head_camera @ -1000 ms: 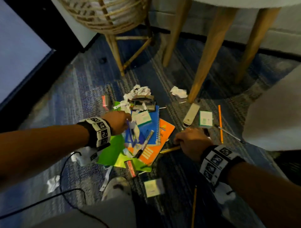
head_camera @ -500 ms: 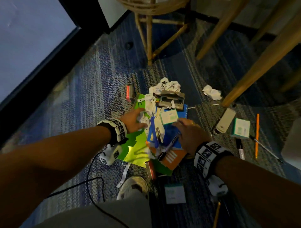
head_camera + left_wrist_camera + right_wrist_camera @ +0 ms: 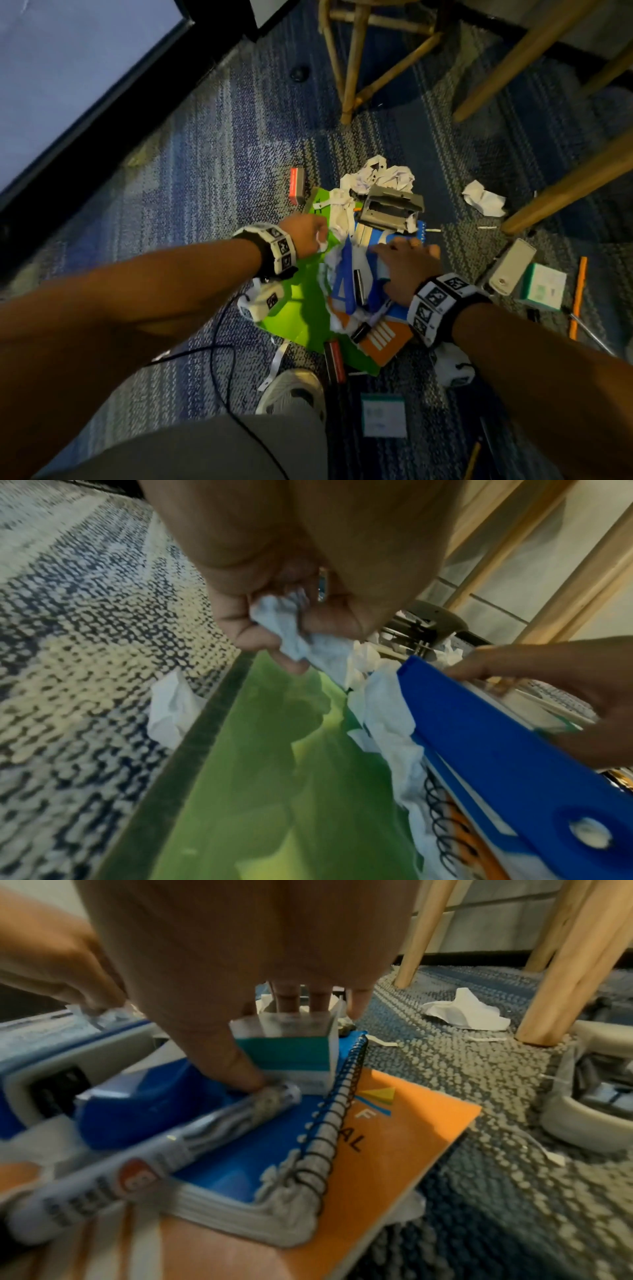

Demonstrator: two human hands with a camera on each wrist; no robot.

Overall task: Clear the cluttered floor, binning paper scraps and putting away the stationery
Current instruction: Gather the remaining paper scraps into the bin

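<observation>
A pile of stationery and paper lies on the carpet. My left hand (image 3: 317,236) (image 3: 284,634) hovers over the green folder (image 3: 301,308) (image 3: 274,777), its fingers curled round a crumpled white paper scrap (image 3: 298,639). On top of the blue spiral notebook (image 3: 240,1164) stands a small teal-and-white box (image 3: 291,1053). My right hand (image 3: 400,253) (image 3: 274,1037) pinches it, fingers behind and thumb in front. A marker (image 3: 137,1167) lies on the notebook beside the thumb. An orange notebook (image 3: 394,1137) sits underneath. More crumpled paper (image 3: 376,174) lies beyond a grey hole punch (image 3: 390,209).
Wooden chair and stool legs (image 3: 352,68) stand behind the pile, with another paper ball (image 3: 483,202) near one leg. A white stapler (image 3: 512,267), a second teal box (image 3: 543,287) and an orange pencil (image 3: 579,294) lie to the right. My shoe (image 3: 294,390) and a black cable (image 3: 219,359) are close by.
My right hand has moved left from the pencil beside the pile onto the box on the blue notebook. My left hand has gathered paper scrap and shifted toward the folder's far corner.
</observation>
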